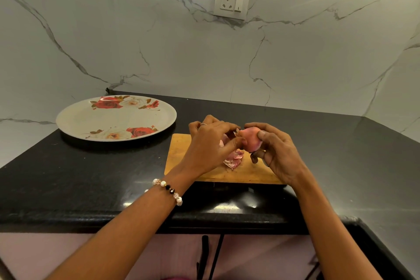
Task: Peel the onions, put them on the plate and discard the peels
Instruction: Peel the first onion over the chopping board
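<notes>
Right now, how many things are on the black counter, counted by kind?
Round white plate with red roses: 1
Wooden cutting board: 1
Pink onion held in both hands: 1
Pile of pink onion peels: 1
Total: 4

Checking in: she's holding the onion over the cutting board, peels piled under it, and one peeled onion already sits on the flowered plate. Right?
Not quite. In the head view the plate holds no onion. The rest stands: both hands hold the onion over the cutting board, peels below.

Glossy black stone counter (91, 166); matt wooden board (181, 154).
</notes>
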